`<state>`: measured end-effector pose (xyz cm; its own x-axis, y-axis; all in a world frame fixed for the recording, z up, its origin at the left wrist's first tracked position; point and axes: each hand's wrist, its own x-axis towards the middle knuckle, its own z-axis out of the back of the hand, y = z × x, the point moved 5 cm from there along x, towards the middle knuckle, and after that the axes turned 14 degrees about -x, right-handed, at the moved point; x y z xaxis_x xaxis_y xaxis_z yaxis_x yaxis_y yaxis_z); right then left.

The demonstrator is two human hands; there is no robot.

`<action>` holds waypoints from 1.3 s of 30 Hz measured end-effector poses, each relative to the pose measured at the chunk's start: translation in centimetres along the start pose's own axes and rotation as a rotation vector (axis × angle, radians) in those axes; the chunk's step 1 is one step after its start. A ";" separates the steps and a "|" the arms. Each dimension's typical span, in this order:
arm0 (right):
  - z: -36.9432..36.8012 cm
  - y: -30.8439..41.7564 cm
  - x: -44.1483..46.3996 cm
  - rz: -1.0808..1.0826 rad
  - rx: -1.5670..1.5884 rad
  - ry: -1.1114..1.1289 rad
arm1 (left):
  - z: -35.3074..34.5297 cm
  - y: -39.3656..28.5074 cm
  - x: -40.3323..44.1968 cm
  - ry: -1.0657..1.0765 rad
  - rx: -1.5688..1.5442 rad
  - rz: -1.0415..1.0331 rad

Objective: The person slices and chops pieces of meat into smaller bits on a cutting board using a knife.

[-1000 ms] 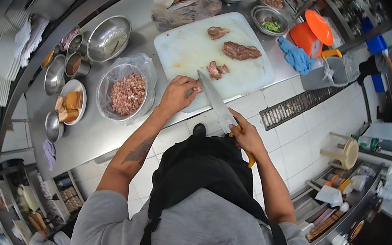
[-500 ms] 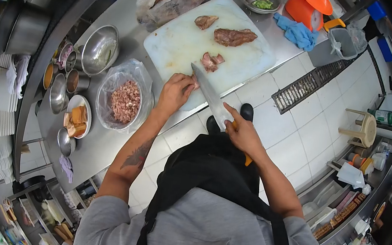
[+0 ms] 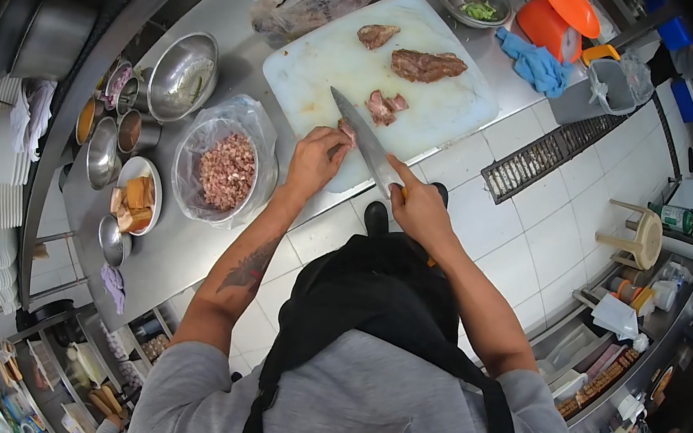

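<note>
A large kitchen knife is gripped by its handle in my right hand, its blade slanting up and left over the white cutting board. My left hand pinches a small piece of meat on the board, right beside the blade. Just beyond the knife lie several cut meat pieces. Farther up the board are a long browned chunk of meat and a smaller chunk.
Left of the board stands a plastic-lined bowl of diced meat. Steel bowls and a plate of yellowish blocks are farther left. A blue cloth and an orange scale sit at the far right. The counter's edge runs beside my body.
The knife has moved left and up, with its tip now farther past my left fingers. My right hand has followed it. The whole view has shifted slightly.
</note>
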<state>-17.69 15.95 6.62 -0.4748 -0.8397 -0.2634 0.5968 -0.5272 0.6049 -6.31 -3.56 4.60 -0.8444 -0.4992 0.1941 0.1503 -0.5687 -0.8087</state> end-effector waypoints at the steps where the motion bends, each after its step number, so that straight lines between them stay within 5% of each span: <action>1: -0.1 0.0 0.1 0.012 -0.024 -0.010 | 0.1 0.0 -0.2 -0.034 -0.012 -0.004; 6: -0.1 -0.2 -0.9 0.026 -0.079 -0.031 | -0.1 -0.3 -0.2 -0.171 -0.083 0.069; 8: 0.0 -0.5 -1.6 0.007 -0.063 -0.030 | 0.0 -0.8 0.2 -0.089 -0.030 -0.077; 18: 1.8 -1.2 -2.8 -0.052 -0.097 0.103 | -0.1 0.2 0.5 0.061 -0.003 -0.009; 28: 3.6 -0.5 -0.8 0.030 -0.352 -0.131 | -0.2 -0.8 -0.1 0.012 0.000 -0.077; 39: 0.0 0.6 -0.5 0.135 -0.519 0.139 | -0.8 -0.6 -3.3 -0.224 -0.090 -0.076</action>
<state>-17.13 16.08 7.11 -0.3037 -0.8949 -0.3271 0.9033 -0.3796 0.1997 -4.02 -1.01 4.01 -0.7150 -0.5957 0.3660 0.0362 -0.5543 -0.8315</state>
